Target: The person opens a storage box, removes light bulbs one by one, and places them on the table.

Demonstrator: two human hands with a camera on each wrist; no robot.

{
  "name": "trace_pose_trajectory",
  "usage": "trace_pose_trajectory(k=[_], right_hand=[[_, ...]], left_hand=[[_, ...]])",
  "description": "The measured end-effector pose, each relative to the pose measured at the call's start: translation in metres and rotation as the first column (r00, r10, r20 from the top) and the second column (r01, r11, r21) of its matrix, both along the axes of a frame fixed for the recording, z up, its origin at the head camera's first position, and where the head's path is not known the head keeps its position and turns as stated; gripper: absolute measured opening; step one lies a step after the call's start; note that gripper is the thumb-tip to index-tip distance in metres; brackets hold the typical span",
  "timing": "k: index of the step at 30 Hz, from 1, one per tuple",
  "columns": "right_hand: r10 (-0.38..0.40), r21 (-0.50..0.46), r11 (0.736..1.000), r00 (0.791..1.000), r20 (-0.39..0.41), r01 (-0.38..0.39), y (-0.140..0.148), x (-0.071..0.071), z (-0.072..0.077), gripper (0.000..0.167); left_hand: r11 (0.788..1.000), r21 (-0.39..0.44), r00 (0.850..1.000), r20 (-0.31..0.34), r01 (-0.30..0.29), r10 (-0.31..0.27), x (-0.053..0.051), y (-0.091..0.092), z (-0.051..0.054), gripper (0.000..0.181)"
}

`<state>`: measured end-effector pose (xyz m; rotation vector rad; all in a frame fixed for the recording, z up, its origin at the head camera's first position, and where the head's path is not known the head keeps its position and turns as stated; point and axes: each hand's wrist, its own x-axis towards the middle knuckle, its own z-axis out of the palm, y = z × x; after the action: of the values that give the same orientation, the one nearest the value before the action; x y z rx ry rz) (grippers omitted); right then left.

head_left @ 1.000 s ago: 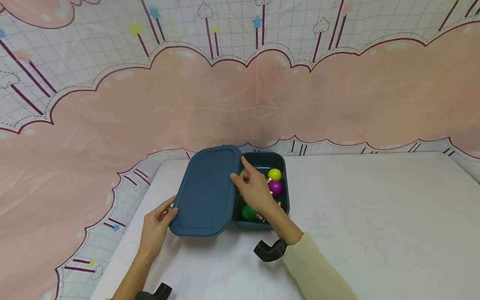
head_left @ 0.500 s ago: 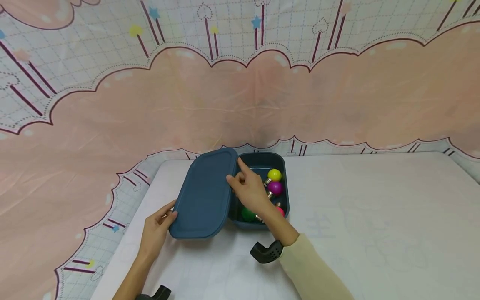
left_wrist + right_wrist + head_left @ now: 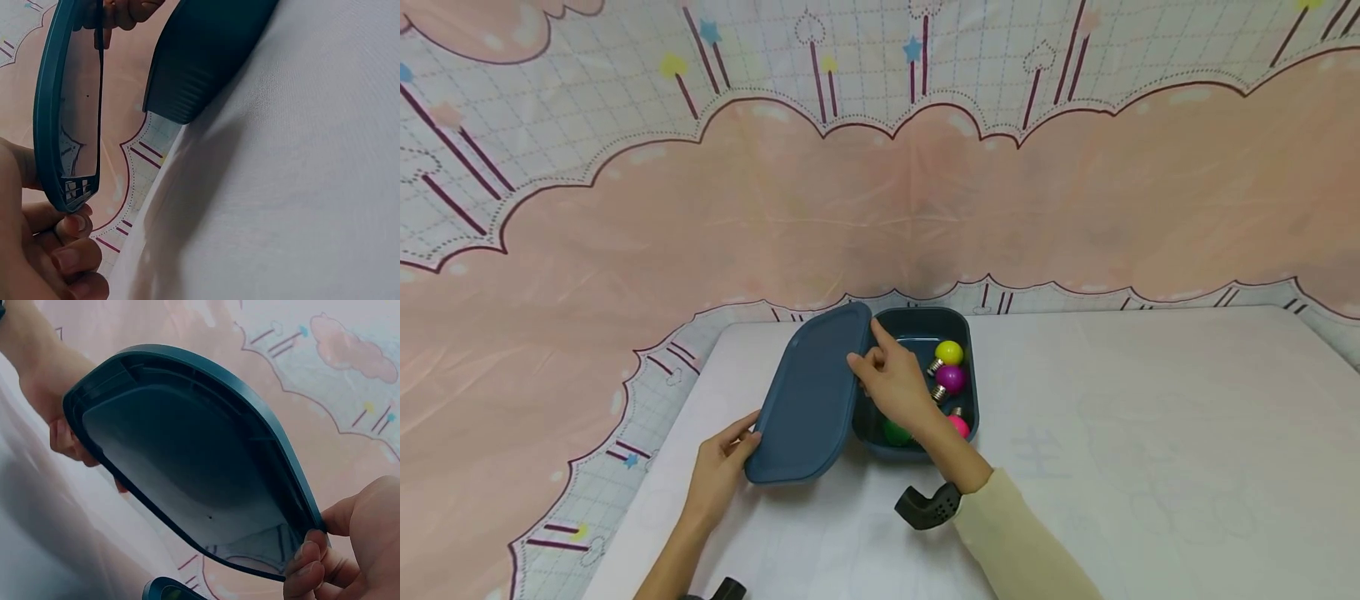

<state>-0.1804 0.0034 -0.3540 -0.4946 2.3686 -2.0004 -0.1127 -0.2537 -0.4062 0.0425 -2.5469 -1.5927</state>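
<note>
Cloth (image 3: 775,200) printed with clouds and candles hangs behind the white desk (image 3: 1150,433) in my head view. Reading across from the desk's left edge, I see a black wrist piece (image 3: 728,588) and, past it, the left hand (image 3: 717,467), its thumb and fingers pinching the left edge of a blue lid (image 3: 808,396) by the near corner. I find that lid in the air, tilted, on the side of the desk's far left corner; the right wrist view gives me its glossy underside. The right hand (image 3: 897,382) clamps the lid's right edge by its far corner, so the hands are well apart, both gripping one lid.

Beyond the lid, a dark blue box (image 3: 917,325) stands uncovered by the desk's far edge, left of that edge's middle; my left wrist view shows a gap between lid and box. Inside I make out a green bulb (image 3: 897,432) partly hidden by the right arm, then a yellow bulb (image 3: 949,352), a purple bulb (image 3: 951,379) just beside it, and a pink bulb (image 3: 958,426) toward the near right corner. A cream sleeve (image 3: 1022,533) reaches in from the desk's near edge.
</note>
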Motion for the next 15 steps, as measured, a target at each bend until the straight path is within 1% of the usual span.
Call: trace_pose_trajectory(k=[7,11,15], right_hand=[[0.003,-0.013,1.000,1.000,0.002,-0.003,-0.0024,0.0002,0.0043,0.068],[-0.003,-0.024,1.000,1.000,-0.010,0.003,-0.0031,0.0006,0.0022,0.068],[-0.013,-0.024,1.000,1.000,-0.014,0.012,-0.0046,0.0005,0.0022,0.067]], left_hand=[[1.000,0.000,1.000,0.013,0.000,0.000,-0.0001,0.0008,-0.0028,0.037],[1.000,-0.002,1.000,0.011,-0.003,0.003,0.0010,0.0017,-0.0033,0.036],[1.000,-0.021,1.000,0.003,-0.019,0.019,0.0016,0.0032,-0.0032,0.036]])
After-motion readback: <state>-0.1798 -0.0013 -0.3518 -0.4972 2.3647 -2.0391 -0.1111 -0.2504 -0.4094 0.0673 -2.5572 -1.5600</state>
